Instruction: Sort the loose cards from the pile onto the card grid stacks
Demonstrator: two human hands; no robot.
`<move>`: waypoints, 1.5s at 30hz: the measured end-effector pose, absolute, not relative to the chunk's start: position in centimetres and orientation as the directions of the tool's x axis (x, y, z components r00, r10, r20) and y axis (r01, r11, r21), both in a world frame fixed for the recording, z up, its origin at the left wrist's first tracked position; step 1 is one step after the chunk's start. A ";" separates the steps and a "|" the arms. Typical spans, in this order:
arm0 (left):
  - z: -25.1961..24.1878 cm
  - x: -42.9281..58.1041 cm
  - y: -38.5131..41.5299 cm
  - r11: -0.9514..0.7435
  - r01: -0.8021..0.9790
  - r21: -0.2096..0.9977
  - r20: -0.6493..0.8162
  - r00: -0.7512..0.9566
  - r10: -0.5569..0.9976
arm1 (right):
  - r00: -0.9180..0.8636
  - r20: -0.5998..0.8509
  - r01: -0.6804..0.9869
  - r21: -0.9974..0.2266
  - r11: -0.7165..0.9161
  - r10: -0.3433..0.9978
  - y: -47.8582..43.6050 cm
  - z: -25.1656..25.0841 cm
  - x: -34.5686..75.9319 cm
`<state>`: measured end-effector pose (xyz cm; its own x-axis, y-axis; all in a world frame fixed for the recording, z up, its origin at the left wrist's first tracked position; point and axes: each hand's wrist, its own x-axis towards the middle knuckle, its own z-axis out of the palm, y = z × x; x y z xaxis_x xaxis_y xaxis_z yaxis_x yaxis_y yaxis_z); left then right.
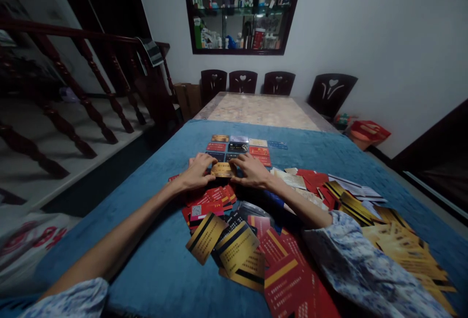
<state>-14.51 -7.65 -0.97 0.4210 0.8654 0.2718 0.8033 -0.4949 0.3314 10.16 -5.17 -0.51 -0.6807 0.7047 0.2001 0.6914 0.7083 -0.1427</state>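
Between my two hands is a gold card (222, 169), its long side across my view. My left hand (197, 170) pinches its left end with bent fingers. At the other end, the fingers of my right hand (252, 169) close on the card. Just beyond it lie rows of cards, among them a black card (238, 147), a red card (215, 147) and a blue card (278, 145). Nearer to me is a loose pile with red cards (287, 284) and gold cards (237, 247), partly overlapping.
A blue cloth (146, 240) covers the near part of the table. More gold cards (402, 245) and red envelopes (310, 179) are heaped at the right. Chairs (280, 83) stand around the far end, and a wooden railing (84, 93) runs along the left.
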 end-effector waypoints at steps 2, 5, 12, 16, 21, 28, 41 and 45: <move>-0.7 -14.6 -6.9 -0.502 0.803 0.320 0.273 0.430 0.861 | -0.654 0.178 0.724 -0.131 0.677 0.735 -5.1 0.4 9.8; -0.1 -14.6 -5.9 -0.503 0.815 0.287 0.264 0.437 0.860 | -0.624 0.147 0.760 -0.114 0.640 0.768 -4.7 1.6 9.1; 1.7 -14.3 -3.5 -0.419 0.890 0.181 0.141 0.398 0.906 | -0.591 0.043 0.802 -0.074 0.592 0.806 -2.7 3.4 7.9; 2.2 -14.4 -1.8 -0.400 0.904 0.154 0.107 0.387 0.916 | -0.590 0.025 0.805 -0.061 0.590 0.807 -1.1 3.7 7.4; 2.2 -14.7 0.6 -0.382 0.915 0.129 0.076 0.375 0.924 | -0.578 0.045 0.816 -0.010 0.578 0.815 1.5 3.2 6.8; 2.3 -15.0 4.1 -0.348 0.933 0.091 0.038 0.346 0.937 | -0.549 0.055 0.834 -0.031 0.551 0.834 5.3 2.4 5.8; 1.6 -15.1 9.7 -0.325 0.945 0.042 -0.008 0.325 0.946 | -0.502 -0.033 0.865 -0.045 0.500 0.864 9.8 2.4 4.5; 1.3 -15.0 11.3 -0.337 0.939 0.072 0.000 0.338 0.941 | -0.477 -0.053 0.879 -0.045 0.475 0.877 10.8 2.3 3.9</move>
